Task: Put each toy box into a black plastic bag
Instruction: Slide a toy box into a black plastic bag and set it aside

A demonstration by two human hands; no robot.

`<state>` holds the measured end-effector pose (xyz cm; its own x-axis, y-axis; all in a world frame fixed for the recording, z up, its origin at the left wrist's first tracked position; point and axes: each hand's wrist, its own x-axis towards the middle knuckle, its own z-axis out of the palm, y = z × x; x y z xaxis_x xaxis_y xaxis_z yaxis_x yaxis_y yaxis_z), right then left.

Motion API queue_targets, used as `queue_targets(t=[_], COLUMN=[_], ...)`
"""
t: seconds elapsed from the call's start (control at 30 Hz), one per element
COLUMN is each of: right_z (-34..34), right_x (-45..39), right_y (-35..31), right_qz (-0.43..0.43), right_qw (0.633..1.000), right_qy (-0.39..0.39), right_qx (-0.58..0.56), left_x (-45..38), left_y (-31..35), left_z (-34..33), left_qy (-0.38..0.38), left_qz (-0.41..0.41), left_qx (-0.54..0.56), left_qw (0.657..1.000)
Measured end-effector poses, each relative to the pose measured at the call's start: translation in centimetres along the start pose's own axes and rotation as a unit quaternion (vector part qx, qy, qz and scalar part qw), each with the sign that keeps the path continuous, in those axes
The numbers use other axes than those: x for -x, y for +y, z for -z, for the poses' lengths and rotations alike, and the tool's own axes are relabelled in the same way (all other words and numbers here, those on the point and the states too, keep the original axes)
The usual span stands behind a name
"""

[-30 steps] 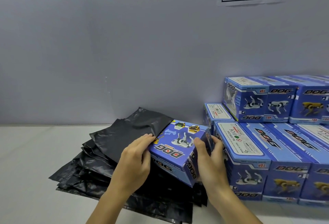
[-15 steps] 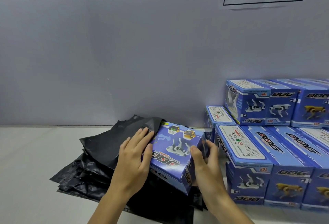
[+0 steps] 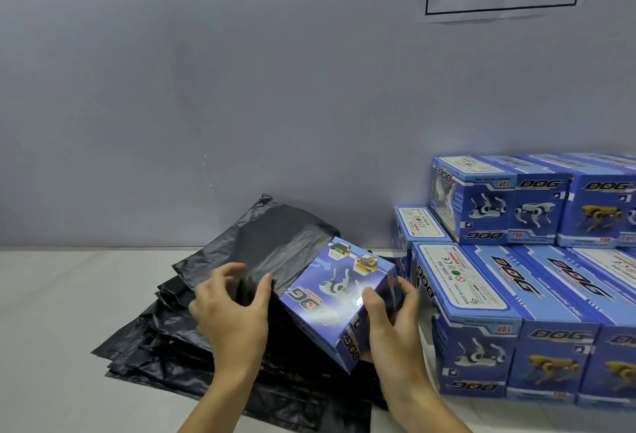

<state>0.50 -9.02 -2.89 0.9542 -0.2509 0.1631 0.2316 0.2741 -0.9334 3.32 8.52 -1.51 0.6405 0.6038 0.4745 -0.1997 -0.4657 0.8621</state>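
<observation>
Now the toy box (image 3: 339,298) is part-way into the mouth of the top black plastic bag (image 3: 275,243).

Your right hand (image 3: 389,326) grips the box's near corner and tilts it toward the opening, so its far end leads in; your left hand (image 3: 234,308) pinches the bag's edge, likely to hold the mouth open. The bag lies on a pile of black bags (image 3: 165,339) on the counter (image 3: 69,295), with stacked toy boxes (image 3: 516,295) just beside your right hand.
</observation>
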Motion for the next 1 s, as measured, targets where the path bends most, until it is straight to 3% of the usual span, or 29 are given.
queue_targets(t=[0.13, 0.23, 0.4, 0.53, 0.73, 1.0], right_z=[0.1, -0.2, -0.5, -0.6, -0.3, 0.1], right_x=[0.0, 0.2, 0.4, 0.5, -0.1, -0.2], right_y=[0.5, 0.9, 0.9, 0.9, 0.7, 0.2], right_qz=[0.009, 0.007, -0.037, -0.071, -0.076, -0.034], right_qw=[1.000, 1.000, 0.997, 0.992, 0.993, 0.998], right_qy=[0.011, 0.028, 0.006, -0.015, -0.075, -0.048], right_qx=[-0.005, -0.010, -0.073, -0.103, -0.048, -0.006], left_x=[-0.4, -0.4, -0.7, -0.6, -0.4, -0.3], left_y=[-0.1, -0.3, 0.0, 0.2, 0.1, -0.4], left_z=[-0.2, -0.4, -0.5, -0.3, -0.2, 0.0], left_qy=[-0.012, -0.082, -0.199, -0.251, -0.259, -0.316], left_qz=[0.228, 0.333, 0.357, 0.365, 0.382, 0.370], left_qx=[0.056, 0.134, 0.338, 0.409, 0.384, 0.351], left_qw=[0.972, 0.930, 0.847, 0.798, 0.800, 0.800])
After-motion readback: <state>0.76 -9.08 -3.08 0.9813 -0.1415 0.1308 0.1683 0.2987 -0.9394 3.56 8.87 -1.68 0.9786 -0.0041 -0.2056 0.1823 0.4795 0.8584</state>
